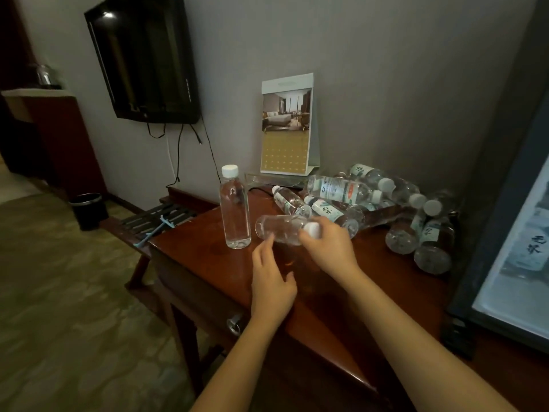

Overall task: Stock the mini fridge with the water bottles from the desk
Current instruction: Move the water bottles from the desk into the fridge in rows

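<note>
Clear plastic catches what little light the room gives: a label-free bottle [279,230] lies on its side, held at the cap end by the right hand [328,248], whose fingers wrap over the neck and white cap so the body sticks out leftward just above the dark wood counter [208,263]. Gripping by the neck seems chosen to swing it upright or lift it clear of the heap. The left hand [271,283] is loose and holds nothing, one fingertip near or just touching the bottle's base, probably to steady or take it. Just beside it an upright bottle [234,208] stands alone, perhaps set apart to make picking up easier. Behind and to the right, the remaining bottles [371,197] lie in a loose jumble, some stacked across others against the wall, so any pull there could set neighbours rolling. A desk calendar [286,126] stands behind them. The fridge [505,233] sits at the far right on the same surface, with a glass-fronted panel showing; whether it is open cannot be told from this angle.
</note>
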Demonstrator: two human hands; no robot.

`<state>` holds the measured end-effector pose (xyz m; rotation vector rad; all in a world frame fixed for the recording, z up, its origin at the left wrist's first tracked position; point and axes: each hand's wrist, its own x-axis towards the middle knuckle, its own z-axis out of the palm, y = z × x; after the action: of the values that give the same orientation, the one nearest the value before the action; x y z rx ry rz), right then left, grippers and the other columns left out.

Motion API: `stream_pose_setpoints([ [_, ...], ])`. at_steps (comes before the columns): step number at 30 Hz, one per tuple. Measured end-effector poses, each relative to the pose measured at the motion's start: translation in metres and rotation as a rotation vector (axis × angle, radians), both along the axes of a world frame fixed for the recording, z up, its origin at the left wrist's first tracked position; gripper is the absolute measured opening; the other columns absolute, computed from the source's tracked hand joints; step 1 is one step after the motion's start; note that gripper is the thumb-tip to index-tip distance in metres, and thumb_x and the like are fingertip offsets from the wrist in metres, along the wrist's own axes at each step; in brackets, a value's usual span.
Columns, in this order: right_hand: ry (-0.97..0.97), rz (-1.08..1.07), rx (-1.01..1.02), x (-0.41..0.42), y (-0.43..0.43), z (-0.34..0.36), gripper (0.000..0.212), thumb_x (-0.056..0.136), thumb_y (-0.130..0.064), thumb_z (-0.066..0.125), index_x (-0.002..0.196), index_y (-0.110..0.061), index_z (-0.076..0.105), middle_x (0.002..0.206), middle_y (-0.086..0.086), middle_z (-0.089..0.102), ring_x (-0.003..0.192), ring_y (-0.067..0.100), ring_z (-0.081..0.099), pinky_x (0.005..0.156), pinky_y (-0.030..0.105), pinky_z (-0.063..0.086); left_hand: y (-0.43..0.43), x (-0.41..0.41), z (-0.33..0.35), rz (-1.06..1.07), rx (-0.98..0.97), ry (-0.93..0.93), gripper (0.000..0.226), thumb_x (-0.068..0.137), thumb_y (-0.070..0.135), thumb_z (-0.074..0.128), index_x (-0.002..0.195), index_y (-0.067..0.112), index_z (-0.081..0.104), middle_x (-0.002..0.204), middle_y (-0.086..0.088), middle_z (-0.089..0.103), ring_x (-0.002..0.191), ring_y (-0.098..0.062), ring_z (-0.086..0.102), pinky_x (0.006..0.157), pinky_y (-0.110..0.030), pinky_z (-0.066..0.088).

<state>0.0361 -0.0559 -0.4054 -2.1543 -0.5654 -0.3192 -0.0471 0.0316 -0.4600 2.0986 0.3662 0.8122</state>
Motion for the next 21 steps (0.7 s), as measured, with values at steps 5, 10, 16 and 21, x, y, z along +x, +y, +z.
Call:
stream_pose_setpoints([
  [5,-0.108,-0.062,0.129,-0.014,-0.023,0.046,0.031,0.082,-0.041,0.064,0.08,-0.009,0.064,0.072,0.004,0.064,0.071,0.021,0.06,0.059,0.028,0.038,-0.006,-0.003,0.007,-0.115,-0.008,0.002,0.091,0.074,0.036,0.074,0.146,0.027,0.019,0.152,0.002,0.022,0.139,-0.013,0.021,0.112,-0.032,0.023],
  [10,-0.173,-0.109,0.052,-0.024,-0.047,0.07,0.052,0.08,-0.054,0.063,0.052,-0.012,0.051,0.05,0.005,0.054,0.05,0.017,0.05,0.049,0.031,0.036,-0.028,-0.003,0.015,-0.394,-0.279,0.07,0.066,0.062,0.031,0.084,0.113,0.047,0.047,0.119,0.012,0.06,0.112,-0.009,0.058,0.096,-0.038,0.049],
  [16,-0.138,-0.127,0.007,-0.037,-0.082,0.071,0.061,0.074,-0.064,0.061,0.06,-0.005,0.059,0.052,0.005,0.061,0.048,0.014,0.053,0.048,0.031,0.04,-0.066,-0.002,0.008,-0.503,-0.325,0.151,0.052,0.056,0.044,0.081,0.1,0.029,0.058,0.1,0.007,0.071,0.091,-0.007,0.068,0.085,-0.037,0.055],
  [21,0.002,-0.054,0.137,-0.044,-0.114,0.04,0.053,0.074,-0.061,0.06,0.101,-0.016,0.068,0.092,-0.001,0.069,0.083,0.013,0.064,0.072,0.032,0.053,-0.083,-0.007,0.015,-0.492,-0.231,0.163,0.035,0.068,0.037,0.079,0.096,0.032,0.057,0.095,0.013,0.068,0.086,-0.001,0.065,0.073,-0.02,0.053],
])
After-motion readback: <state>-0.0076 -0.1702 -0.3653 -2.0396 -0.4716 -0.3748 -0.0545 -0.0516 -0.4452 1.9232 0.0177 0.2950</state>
